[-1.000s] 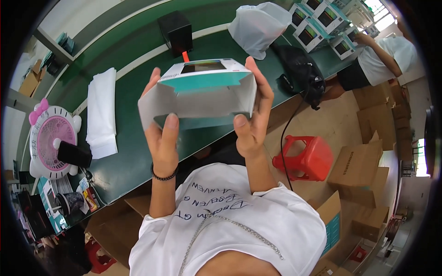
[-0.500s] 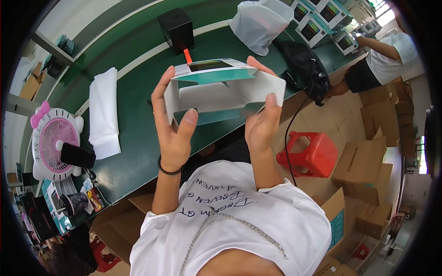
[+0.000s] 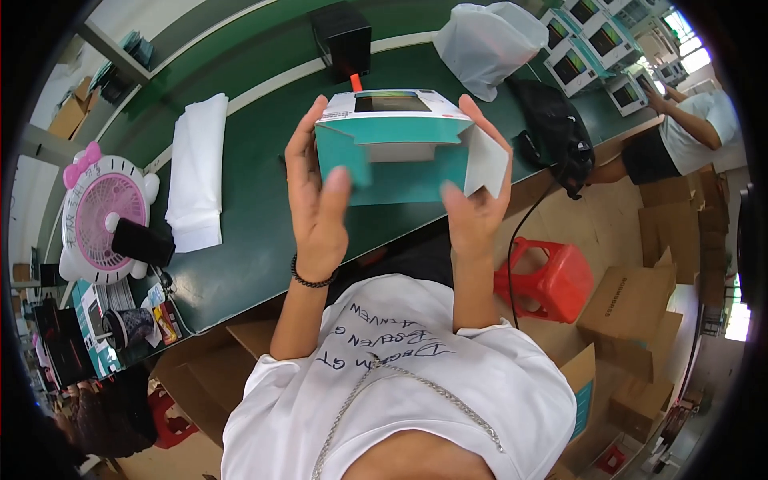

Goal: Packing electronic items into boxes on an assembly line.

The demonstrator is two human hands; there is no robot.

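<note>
Between my two hands is a white and teal carton (image 3: 404,174), held up over the table's front edge with its end facing me. A picture of a dark screen shows on its top face. Fingers of my left hand (image 3: 316,212) press against the carton's left side, and its blurred thumb lies over the teal end. My right hand (image 3: 476,216) grips the right side, its blurred thumb at the lower right corner. A white side flap (image 3: 486,164) sticks out there. Teal panels cover part of the end, leaving a gap that shows the inside.
On the green table (image 3: 248,272) lie folded white sheeting (image 3: 196,176), a pink and white fan (image 3: 108,216), a black box (image 3: 342,36), a white plastic bag (image 3: 490,48) and a black bag (image 3: 552,124). A red stool (image 3: 548,280) and brown cartons (image 3: 624,308) stand at right, near another person (image 3: 692,124).
The carton's end was wide open; teal panels now cover part of it. Both thumbs have moved across the end, and the view has shifted slightly.
</note>
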